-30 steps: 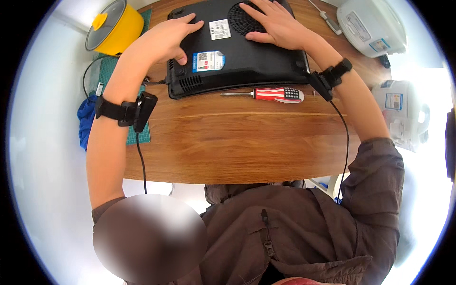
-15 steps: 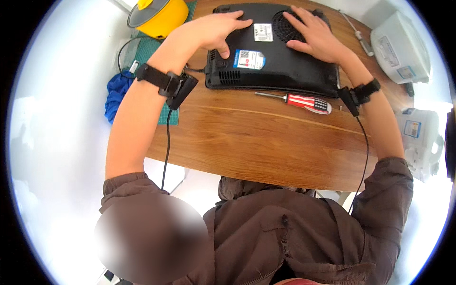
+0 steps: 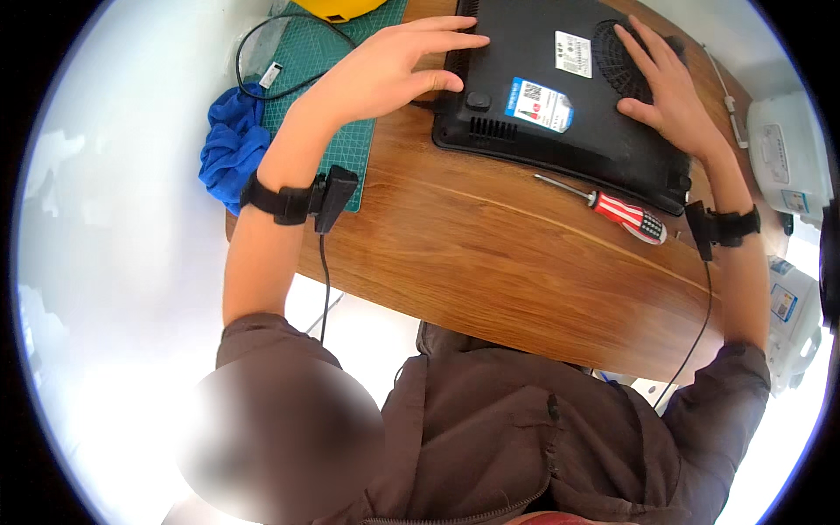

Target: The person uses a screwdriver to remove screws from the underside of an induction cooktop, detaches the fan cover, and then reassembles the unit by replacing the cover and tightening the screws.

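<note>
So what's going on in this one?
A person has both bare hands at a flat black appliance lying vented side up on a wooden table. The right hand is spread over its round grille; the left hand is open at its left edge, gripping nothing. A screwdriver lies unheld along the near side, with a green cutting mat and blue cloth off to the left.

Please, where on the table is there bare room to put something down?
On the table, the widest bare patch lies between the screwdriver and the near edge; a narrow one lies between the mat and the black appliance. Crowded: the upper left, with cloth, cable, pot and left hand.
</note>
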Demonstrator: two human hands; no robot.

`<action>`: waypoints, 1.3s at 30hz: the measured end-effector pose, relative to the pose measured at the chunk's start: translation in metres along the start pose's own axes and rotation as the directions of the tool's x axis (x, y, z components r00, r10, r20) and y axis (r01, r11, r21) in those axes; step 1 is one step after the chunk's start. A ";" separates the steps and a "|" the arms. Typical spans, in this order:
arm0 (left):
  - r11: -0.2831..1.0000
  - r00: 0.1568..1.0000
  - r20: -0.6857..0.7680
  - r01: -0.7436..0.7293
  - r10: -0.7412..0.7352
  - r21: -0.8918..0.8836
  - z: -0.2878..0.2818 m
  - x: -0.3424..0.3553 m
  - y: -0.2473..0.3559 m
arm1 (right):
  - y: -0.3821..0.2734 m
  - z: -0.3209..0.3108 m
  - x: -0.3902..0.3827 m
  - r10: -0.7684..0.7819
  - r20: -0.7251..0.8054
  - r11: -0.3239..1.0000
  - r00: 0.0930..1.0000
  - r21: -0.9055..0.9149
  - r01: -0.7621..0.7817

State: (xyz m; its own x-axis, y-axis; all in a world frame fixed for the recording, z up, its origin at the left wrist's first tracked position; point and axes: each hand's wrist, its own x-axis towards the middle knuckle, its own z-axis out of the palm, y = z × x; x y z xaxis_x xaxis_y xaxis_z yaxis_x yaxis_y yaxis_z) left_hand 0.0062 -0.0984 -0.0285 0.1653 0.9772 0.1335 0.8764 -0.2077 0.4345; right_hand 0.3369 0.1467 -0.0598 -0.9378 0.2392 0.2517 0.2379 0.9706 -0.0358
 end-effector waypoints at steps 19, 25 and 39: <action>0.998 0.998 -0.032 0.055 -0.056 -0.019 0.020 -0.016 0.006 | -0.009 -0.004 0.006 0.129 0.160 0.991 0.979 -0.044 -0.124; 0.993 0.995 0.024 0.098 -0.096 -0.062 0.022 -0.015 0.005 | -0.015 -0.009 0.011 0.131 0.183 0.991 0.974 -0.048 -0.124; 0.989 0.980 0.132 0.140 -0.146 0.052 -0.012 -0.017 0.025 | -0.029 -0.046 0.012 0.129 0.271 0.992 0.954 -0.045 -0.121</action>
State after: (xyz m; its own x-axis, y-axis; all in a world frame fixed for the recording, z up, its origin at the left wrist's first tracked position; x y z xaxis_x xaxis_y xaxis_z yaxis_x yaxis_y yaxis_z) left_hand 0.0201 -0.1205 -0.0085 0.0941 0.9943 -0.0502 0.9134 -0.0661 0.4016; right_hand 0.3302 0.1205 -0.0108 -0.9325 0.3602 -0.0269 0.3609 0.9323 -0.0227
